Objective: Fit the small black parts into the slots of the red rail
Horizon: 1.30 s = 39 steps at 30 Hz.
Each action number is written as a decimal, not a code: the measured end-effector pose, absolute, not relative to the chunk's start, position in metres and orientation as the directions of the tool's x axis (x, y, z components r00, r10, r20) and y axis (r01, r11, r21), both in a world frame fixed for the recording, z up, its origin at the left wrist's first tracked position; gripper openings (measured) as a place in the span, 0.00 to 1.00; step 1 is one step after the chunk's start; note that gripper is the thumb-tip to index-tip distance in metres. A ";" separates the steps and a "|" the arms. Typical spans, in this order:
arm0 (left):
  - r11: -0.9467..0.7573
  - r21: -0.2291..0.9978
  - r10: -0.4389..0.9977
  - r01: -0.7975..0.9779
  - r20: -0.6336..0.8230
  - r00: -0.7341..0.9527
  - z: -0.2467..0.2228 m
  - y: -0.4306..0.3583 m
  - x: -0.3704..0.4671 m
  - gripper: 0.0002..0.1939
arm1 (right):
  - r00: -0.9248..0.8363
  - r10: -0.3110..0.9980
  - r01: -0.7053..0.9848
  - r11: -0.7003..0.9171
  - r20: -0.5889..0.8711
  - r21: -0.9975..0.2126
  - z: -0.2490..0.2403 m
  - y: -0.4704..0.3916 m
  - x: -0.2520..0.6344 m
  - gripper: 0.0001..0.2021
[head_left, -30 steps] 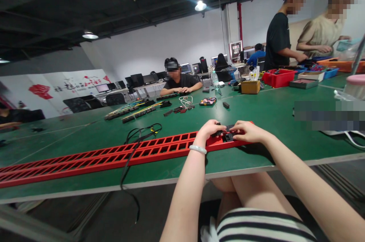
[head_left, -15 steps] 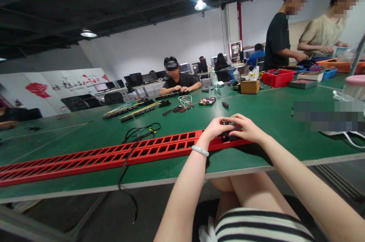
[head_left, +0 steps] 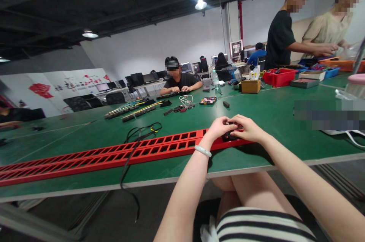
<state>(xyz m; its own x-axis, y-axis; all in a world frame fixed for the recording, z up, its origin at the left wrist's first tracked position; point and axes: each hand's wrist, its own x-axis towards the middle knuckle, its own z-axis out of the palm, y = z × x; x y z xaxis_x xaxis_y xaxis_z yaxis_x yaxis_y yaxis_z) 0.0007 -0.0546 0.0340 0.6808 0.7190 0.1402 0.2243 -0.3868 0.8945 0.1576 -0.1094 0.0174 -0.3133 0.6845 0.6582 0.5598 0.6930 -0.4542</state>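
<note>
A long red slotted frame [head_left: 159,151] lies along the front of the green table, its right end under my hands. My left hand [head_left: 221,128], with a pale bracelet at the wrist, has its fingers curled on a small black part [head_left: 229,135] at that end. From the right, my right hand [head_left: 248,128] closes thumb and fingers on the same black part. The fingertips of both hands nearly meet and hide most of it. A black strap [head_left: 129,158] lies across the frame and hangs over the table's front edge.
Beyond the frame lie bundled wires with black strips [head_left: 139,113], a white cable [head_left: 186,101], a small black block [head_left: 226,104] and a bottle [head_left: 215,79]. A red bin [head_left: 279,78] stands back right. A person [head_left: 180,80] sits opposite; others stand at right.
My left hand has shifted slightly right, closer to my right hand, over the black part. At the right, a standing person's arm now reaches further right.
</note>
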 end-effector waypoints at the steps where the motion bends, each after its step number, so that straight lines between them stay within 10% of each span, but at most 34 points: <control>1: -0.393 0.890 0.720 0.233 0.140 0.680 0.034 -0.054 0.000 0.20 | -0.308 0.690 0.571 0.684 0.655 -0.453 0.017 -0.109 0.158 0.21; 21: -0.428 0.796 0.764 0.429 0.065 0.642 0.029 -0.042 -0.009 0.12 | -0.352 0.878 0.612 0.478 0.324 -0.630 0.019 -0.107 0.189 0.17; 39: -0.372 0.794 0.785 0.481 -0.007 0.619 0.035 -0.047 -0.009 0.11 | -0.382 0.834 0.646 0.549 0.398 -0.530 0.007 -0.113 0.187 0.17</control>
<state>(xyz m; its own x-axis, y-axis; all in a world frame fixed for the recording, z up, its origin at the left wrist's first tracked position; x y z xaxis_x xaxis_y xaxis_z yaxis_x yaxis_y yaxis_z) -0.0086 -0.0472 0.0350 0.6190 0.7853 -0.0072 0.4813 -0.3720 0.7937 0.1865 -0.1130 0.0069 -0.3820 0.8342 0.3978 0.6464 0.5488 -0.5301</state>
